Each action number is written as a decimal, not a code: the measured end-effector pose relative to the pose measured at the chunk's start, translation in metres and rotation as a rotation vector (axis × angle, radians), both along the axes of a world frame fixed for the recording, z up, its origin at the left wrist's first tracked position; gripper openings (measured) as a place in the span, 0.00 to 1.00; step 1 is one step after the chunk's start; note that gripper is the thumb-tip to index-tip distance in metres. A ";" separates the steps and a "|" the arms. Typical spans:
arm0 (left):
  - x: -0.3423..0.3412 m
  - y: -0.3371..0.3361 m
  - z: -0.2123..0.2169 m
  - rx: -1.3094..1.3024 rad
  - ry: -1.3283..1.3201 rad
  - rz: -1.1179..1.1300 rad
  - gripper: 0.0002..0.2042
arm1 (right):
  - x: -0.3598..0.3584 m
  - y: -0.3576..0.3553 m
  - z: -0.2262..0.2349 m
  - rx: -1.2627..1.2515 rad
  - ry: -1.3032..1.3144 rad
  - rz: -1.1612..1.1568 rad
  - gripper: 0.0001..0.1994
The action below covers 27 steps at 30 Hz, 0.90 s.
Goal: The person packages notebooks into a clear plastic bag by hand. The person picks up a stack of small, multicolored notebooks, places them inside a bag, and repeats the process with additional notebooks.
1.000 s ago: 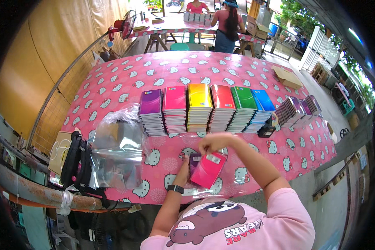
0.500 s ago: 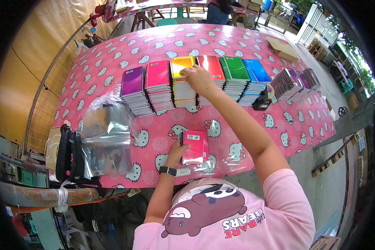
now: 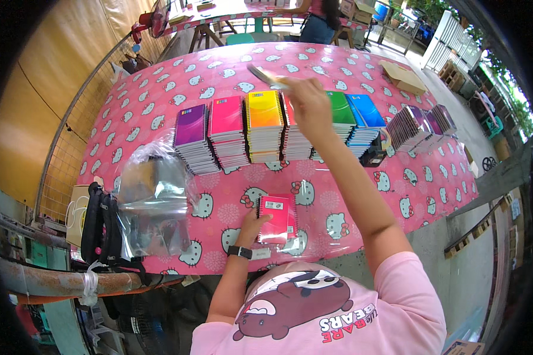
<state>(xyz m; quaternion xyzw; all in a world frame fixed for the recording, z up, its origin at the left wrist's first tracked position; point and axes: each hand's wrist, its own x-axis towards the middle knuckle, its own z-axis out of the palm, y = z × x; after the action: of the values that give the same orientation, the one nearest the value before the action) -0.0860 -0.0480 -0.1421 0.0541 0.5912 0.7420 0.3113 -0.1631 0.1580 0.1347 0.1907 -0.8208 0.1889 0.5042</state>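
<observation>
My right hand point(image 3: 311, 109) is raised over the row of notebook stacks, its fingers closed on a spiral notebook point(image 3: 266, 76) that is tilted nearly edge-on and blurred. Below it stand the yellow stack point(image 3: 265, 110) and the red stack point(image 3: 292, 139), the red one partly covered by my hand. Close to my body, my left hand point(image 3: 252, 228) grips the left, spiral-bound side of a pink notebook point(image 3: 275, 220) lying back cover up. Another pinkish-red notebook edge shows under it, slightly offset to the right.
Purple point(image 3: 190, 125), pink point(image 3: 226, 115), green point(image 3: 341, 107) and blue point(image 3: 366, 111) notebook stacks complete the row. Clear plastic bags point(image 3: 154, 207) and a black bag point(image 3: 100, 222) lie left. A tape dispenser point(image 3: 374, 155), more notebooks point(image 3: 410, 127) and flat cardboard point(image 3: 404, 77) are right. Another person point(image 3: 320, 23) stands beyond.
My right hand has lifted a notebook off the yellow stack and moved up and to the right with it. My left hand still holds the pink notebook. The view has shifted slightly.
</observation>
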 end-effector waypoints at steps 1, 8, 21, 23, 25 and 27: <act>0.000 0.003 0.006 -0.052 0.018 -0.007 0.15 | -0.016 0.001 -0.021 0.121 -0.102 -0.053 0.12; 0.003 0.007 0.011 -0.043 0.069 0.045 0.15 | -0.051 -0.009 -0.091 0.378 -0.495 -0.195 0.13; 0.001 0.006 0.008 -0.003 -0.008 -0.001 0.13 | -0.024 0.004 -0.040 -0.105 -0.324 -0.094 0.09; 0.002 0.004 0.008 0.016 -0.017 0.003 0.14 | 0.001 0.004 -0.022 -0.376 -0.496 0.082 0.11; 0.002 0.002 0.013 0.065 -0.085 0.010 0.14 | 0.028 0.019 -0.020 -0.498 -0.834 0.339 0.13; 0.003 0.005 0.013 0.062 -0.083 -0.003 0.14 | 0.055 0.037 -0.041 -0.312 -1.029 0.458 0.14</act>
<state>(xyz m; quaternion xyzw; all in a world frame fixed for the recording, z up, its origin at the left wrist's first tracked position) -0.0829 -0.0434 -0.1287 0.0336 0.5544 0.7612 0.3348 -0.1085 0.1946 0.0932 0.1702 -0.8605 0.4801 0.0092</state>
